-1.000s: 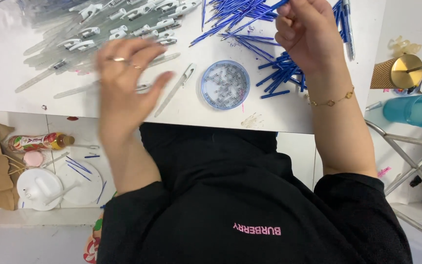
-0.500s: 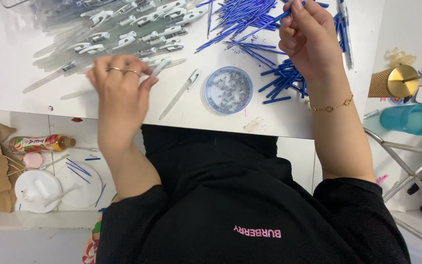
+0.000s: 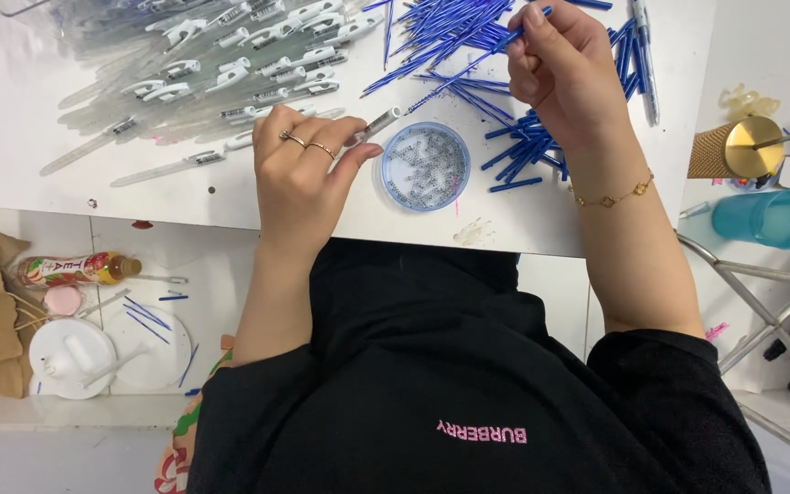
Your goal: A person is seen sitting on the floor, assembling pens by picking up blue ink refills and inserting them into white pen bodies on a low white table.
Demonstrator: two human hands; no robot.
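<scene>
My left hand pinches a clear pen barrel, right hand grips a blue refill. Assembly step; next I'd say line refill w/ barrel opening.

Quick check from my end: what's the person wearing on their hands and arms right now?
Both forearms are bare, with black sleeves pushed up near the elbows. The left hand has two thin gold rings on neighbouring fingers. The right hand shows no rings from this view; its wrist carries a fine gold chain bracelet with small charm links. No gloves or watch are visible.
</scene>
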